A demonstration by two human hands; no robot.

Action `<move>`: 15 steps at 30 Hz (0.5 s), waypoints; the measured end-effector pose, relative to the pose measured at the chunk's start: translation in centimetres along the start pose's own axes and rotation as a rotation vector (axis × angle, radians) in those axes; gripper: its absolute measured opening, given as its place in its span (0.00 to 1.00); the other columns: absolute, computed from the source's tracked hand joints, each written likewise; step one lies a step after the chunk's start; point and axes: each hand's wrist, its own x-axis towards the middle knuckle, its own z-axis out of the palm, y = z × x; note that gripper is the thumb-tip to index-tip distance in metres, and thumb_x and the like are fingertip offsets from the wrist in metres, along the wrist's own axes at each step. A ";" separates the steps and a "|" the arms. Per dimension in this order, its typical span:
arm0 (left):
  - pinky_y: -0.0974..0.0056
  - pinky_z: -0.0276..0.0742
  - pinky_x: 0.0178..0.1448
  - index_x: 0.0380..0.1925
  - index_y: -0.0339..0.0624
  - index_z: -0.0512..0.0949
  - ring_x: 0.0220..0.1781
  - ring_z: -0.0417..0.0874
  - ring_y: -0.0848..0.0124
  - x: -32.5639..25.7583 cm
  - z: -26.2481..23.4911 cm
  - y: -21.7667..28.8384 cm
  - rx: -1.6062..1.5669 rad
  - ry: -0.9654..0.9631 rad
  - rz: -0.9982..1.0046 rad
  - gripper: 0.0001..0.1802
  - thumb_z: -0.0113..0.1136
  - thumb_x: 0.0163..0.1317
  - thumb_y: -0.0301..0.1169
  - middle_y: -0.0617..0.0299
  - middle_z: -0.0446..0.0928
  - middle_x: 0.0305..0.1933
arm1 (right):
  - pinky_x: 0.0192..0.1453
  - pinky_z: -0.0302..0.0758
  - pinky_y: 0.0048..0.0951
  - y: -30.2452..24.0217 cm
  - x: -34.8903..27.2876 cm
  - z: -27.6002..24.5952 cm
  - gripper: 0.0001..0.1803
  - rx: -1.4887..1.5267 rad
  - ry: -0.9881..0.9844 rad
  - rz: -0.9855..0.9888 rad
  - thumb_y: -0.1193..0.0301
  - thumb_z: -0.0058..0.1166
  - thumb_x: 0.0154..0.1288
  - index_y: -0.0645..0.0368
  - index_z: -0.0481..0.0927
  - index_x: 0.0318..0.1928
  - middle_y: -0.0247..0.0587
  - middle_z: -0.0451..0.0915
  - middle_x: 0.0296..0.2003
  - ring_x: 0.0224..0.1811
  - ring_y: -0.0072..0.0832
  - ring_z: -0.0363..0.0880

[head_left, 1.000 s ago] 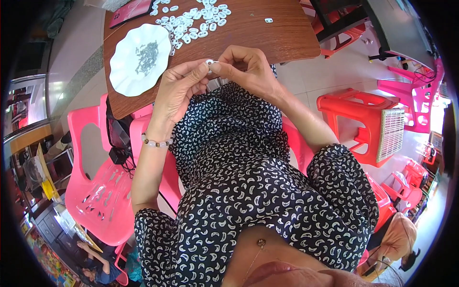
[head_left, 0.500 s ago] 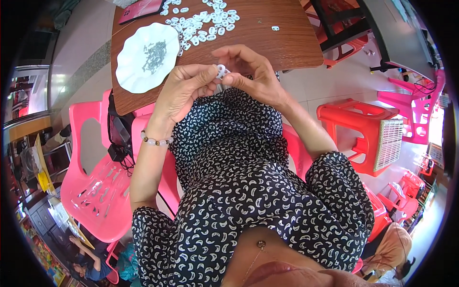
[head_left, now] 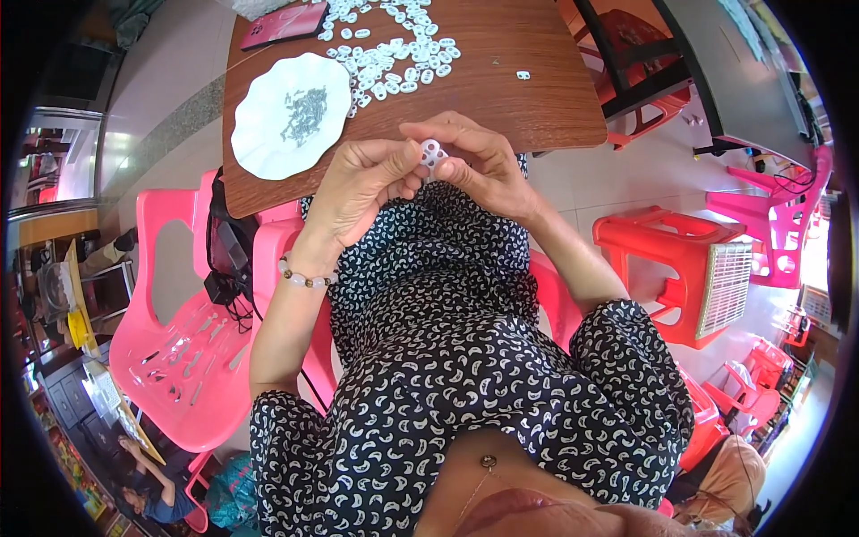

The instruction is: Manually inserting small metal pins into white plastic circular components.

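Observation:
Between the fingertips of both hands, just off the table's near edge and above my lap, is a small white plastic piece (head_left: pixel 431 152) with several round holes. My left hand (head_left: pixel 371 179) pinches it from the left with thumb and fingers. My right hand (head_left: pixel 474 166) grips its right side, thumb below and fingers curled over the top. Beyond the hands, many similar white oval two-holed pieces (head_left: pixel 403 67) lie in a loose pile on the brown table (head_left: pixel 519 116). A white scalloped plate (head_left: pixel 255 134) left of the pile bears a heap of small grey metal parts (head_left: pixel 305 115).
A single white piece (head_left: pixel 523 75) lies apart on the table's right. Behind the plate is a pink flat box (head_left: pixel 284 25). Pink chairs (head_left: pixel 170 358) stand at left, a red stool (head_left: pixel 662 259) at right. Another person (head_left: pixel 161 492) is at lower left.
My view has shifted slightly, so the table and plate sit lower and to the right. Both hands keep hold of the white piece, which now faces up more squarely.

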 end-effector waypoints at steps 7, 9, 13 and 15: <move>0.75 0.77 0.35 0.37 0.34 0.84 0.31 0.81 0.79 0.1 0.1 -0.4 0.019 0.026 0.016 0.15 0.64 0.64 0.37 0.62 0.83 0.32 | 0.57 0.72 0.30 0.6 -0.2 -0.2 0.21 -0.022 -0.010 -0.024 0.62 0.54 0.71 0.62 0.78 0.57 0.42 0.77 0.48 0.52 0.27 0.75; 0.76 0.76 0.35 0.37 0.34 0.84 0.31 0.80 0.79 0.0 0.2 -0.6 0.018 0.049 0.017 0.15 0.64 0.64 0.38 0.62 0.83 0.32 | 0.56 0.73 0.30 0.8 -0.3 0.0 0.21 -0.007 -0.008 -0.030 0.62 0.54 0.72 0.62 0.78 0.57 0.42 0.76 0.49 0.52 0.27 0.75; 0.76 0.76 0.35 0.37 0.34 0.84 0.30 0.79 0.79 0.0 0.3 -0.7 0.015 0.050 0.050 0.15 0.64 0.65 0.38 0.62 0.83 0.31 | 0.55 0.75 0.30 0.6 -0.3 0.3 0.19 0.020 0.030 -0.014 0.62 0.55 0.71 0.62 0.79 0.55 0.42 0.76 0.49 0.51 0.27 0.75; 0.76 0.75 0.34 0.37 0.34 0.84 0.29 0.78 0.80 0.1 0.2 -0.8 0.011 0.044 0.054 0.16 0.64 0.65 0.38 0.63 0.82 0.31 | 0.53 0.76 0.29 0.7 -0.3 0.4 0.18 0.049 0.053 -0.008 0.63 0.56 0.70 0.61 0.80 0.54 0.41 0.75 0.48 0.51 0.28 0.76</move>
